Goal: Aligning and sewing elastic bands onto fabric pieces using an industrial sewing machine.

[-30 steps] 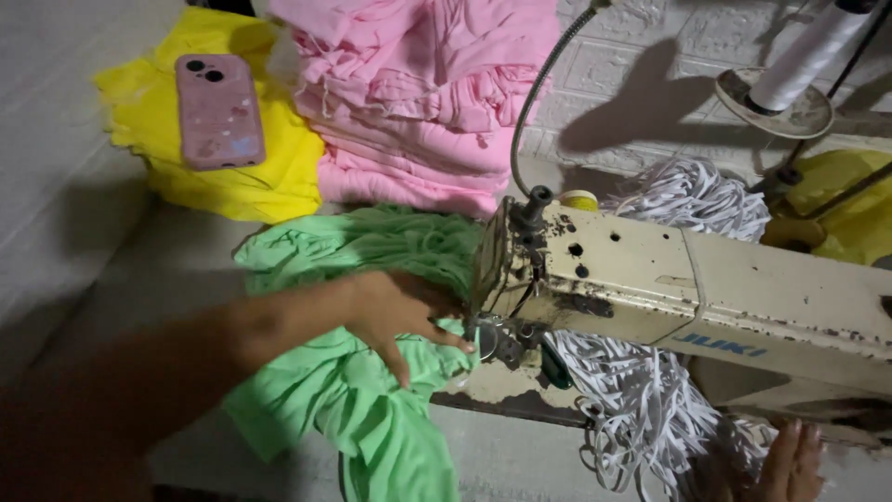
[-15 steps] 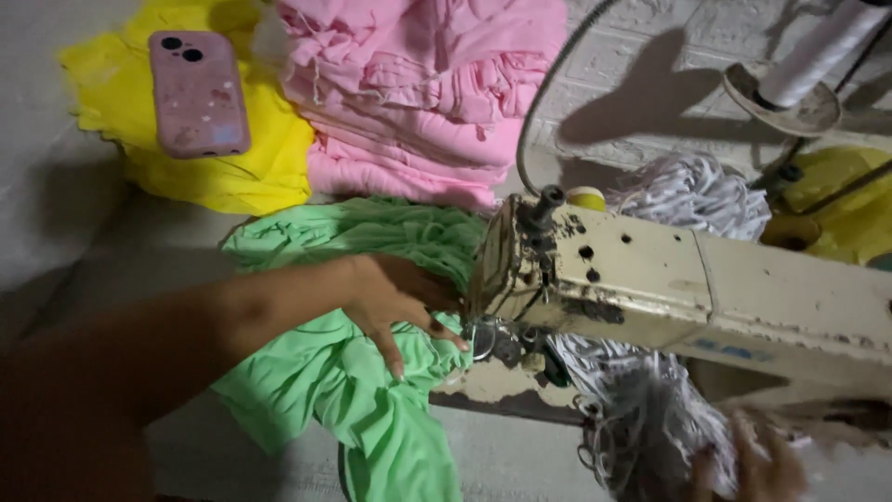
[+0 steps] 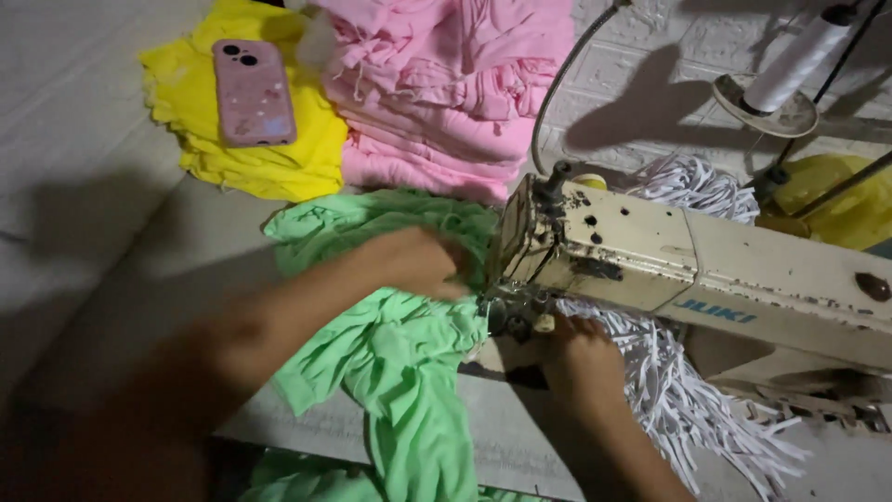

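my left hand (image 3: 413,263) lies flat, fingers together, pressing the green fabric (image 3: 390,344) against the bench (image 3: 186,242) just left of the sewing machine (image 3: 688,251) head, so the cloth stays spread where it meets the needle area (image 3: 511,311). my right hand (image 3: 581,349) sits under the machine arm, just beside the needle area, touching the seam edge; whether its fingers pinch the cloth i cannot tell. the green fabric drapes from the needle area over the bench's front edge. white elastic strips (image 3: 688,390) lie bunched beneath the machine arm. behind, a pink phone (image 3: 253,91) rests on yellow cloth (image 3: 251,149), beside stacked pink cloth (image 3: 446,93).
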